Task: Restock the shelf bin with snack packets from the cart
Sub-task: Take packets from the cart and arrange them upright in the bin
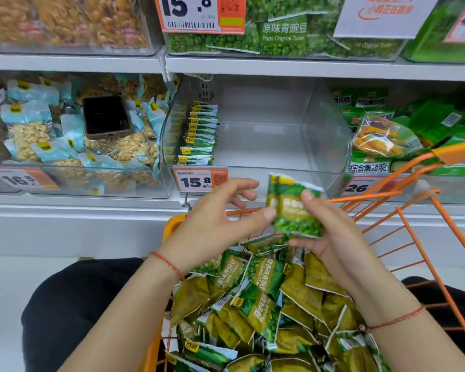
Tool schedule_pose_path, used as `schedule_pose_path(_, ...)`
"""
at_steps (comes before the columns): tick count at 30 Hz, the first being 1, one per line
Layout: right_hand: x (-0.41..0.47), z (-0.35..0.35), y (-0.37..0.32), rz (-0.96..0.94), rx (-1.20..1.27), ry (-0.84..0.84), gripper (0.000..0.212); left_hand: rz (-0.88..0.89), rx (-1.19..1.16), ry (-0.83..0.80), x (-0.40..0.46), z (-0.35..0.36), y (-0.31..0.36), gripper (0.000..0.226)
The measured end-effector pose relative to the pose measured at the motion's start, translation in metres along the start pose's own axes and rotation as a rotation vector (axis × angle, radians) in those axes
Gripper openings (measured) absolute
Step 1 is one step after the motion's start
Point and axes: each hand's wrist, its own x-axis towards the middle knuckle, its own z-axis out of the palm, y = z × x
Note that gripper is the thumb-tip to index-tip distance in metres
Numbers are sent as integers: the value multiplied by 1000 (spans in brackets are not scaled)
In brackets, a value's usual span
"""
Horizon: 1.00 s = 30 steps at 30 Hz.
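In the head view, we see our right hand (330, 237) in the middle of the frame, gripping a small stack of green and yellow foil pea packets (295, 208). Our thumb lies on the front of the stack and our fingers curl behind it. We cannot tell how many packets are in the stack, but at least 2 edges show at the top.

Our left hand (215, 224) is just beside it, to the left. Its thumb tip touches the left edge of the stack, and its other fingers are spread out loose and hold nothing.

Both hands are above the orange wire cart (414, 224), which fills the bottom of the frame. Inside it lies a big loose pile of the same green and yellow packets (266, 304).

Above the hands, in the middle of the frame, is the clear plastic shelf bin (330, 146). A neat row of packets (199, 132) stands along its left wall, and the rest of the bin floor is bare. An orange and white price tag (199, 180) reading 15.8 hangs on its front.

In the bin at the left, a dark phone in a brown case (105, 117) lies on top of pale blue nut bags (30, 124). At the right, green bags of mixed crisps (387, 135) fill another bin.
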Motion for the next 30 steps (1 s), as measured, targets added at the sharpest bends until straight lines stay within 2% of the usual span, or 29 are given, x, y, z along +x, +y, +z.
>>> schedule_pose_path(2, 3, -10, -7, -76, -31, 155, 41, -4, 197, -10, 4, -9, -2, 26)
schedule_pose_path(3, 5, -14, -9, -113, -57, 240, 41, 3, 354, -66, 5, -7, -3, 22)
schedule_pose_path(5, 9, -21, -10, -154, -40, 347, 38, 47, 629, -210, 5, 8, -8, 29)
schedule_pose_path(9, 11, -24, -9, -127, 48, 386, 32, 116, 1002, -319, 9, 49, -24, 42)
schedule_pose_path(12, 9, -23, -8, -92, 55, 370, 24, 89, 1096, -334, 15, 62, -35, 38)
schedule_pose_path(14, 8, -22, -8, -62, 59, 369, 22, 119, 1159, -332, 15, 63, -40, 28)
schedule_pose_path(16, 7, -22, -9, -29, 68, 385, 25, 175, 1155, -289, 13, 57, -39, 24)
schedule_pose_path(18, 6, -20, -11, 8, 88, 377, 26, 268, 1006, -174, 10, 43, -37, 27)
schedule_pose_path(20, 4, -18, -13, 33, 98, 357, 27, 440, 774, 57, 3, 28, -30, 28)
schedule_pose_path(23, 3, -16, -13, 27, 92, 358, 28, 574, 417, 423, -6, 25, -23, 27)
schedule_pose_path(25, 1, -15, -10, 25, 41, 306, 25, 641, 371, 603, -6, 28, -19, 24)
schedule_pose_path(27, -1, -9, -6, 80, 36, 189, 27, 715, 429, 632, -3, 33, -21, 25)
schedule_pose_path(30, -3, 2, 2, 182, 137, 19, 34, 787, 546, 483, -1, 39, -27, 26)
